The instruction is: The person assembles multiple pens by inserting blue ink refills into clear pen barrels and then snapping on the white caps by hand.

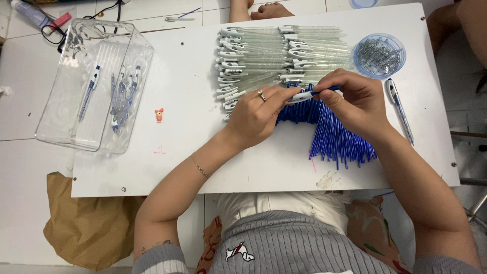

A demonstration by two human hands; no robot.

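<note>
One white board (167, 167) laid flat as a work surface. Two hands at centre: left hand (256, 116), one ring on a finger and one thin bracelet at the wrist, pinching the white clip end of one pen (304, 95); right hand (355, 104) closed on the blue end of the same pen, held level just above the board between both sets of fingertips. One stack of clear pen barrels (274, 56) with white clips, too many and too overlapped to count, lying behind the hands. One fanned heap of blue refills (340, 139), likewise past counting, directly beneath and in front of the hands. One round blue dish (379, 55) at the far right, filled with small metal springs, number not countable. One finished pen (399, 110), white and blue, lying alone just right of the right hand. One clear plastic bin (96, 83) at the left edge, holding about five assembled pens, one apart, the rest bunched. One small pink figurine (159, 114) between bin and barrels. One brown paper bag (91, 223) on the floor, lower left.
</note>
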